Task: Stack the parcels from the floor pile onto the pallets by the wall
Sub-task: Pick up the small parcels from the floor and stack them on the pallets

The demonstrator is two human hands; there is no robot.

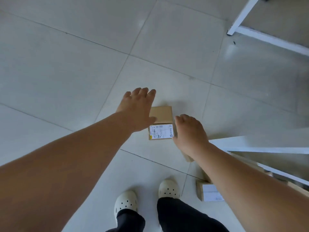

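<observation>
Well, nearest me at four o'clock more parcels (209,192) lie on the floor (66,72), so plenty is left, and I see nothing stacked. Just past centre, my left hand (136,111) and right hand (190,133), fingers spread and gripping nothing, flank a small brown cardboard parcel (162,114) lying flat, white label up, not yet lifted.

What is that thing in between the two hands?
A small cardboard parcel with a white label lies on the floor between the left hand and the right hand, seen in the head view.
</observation>
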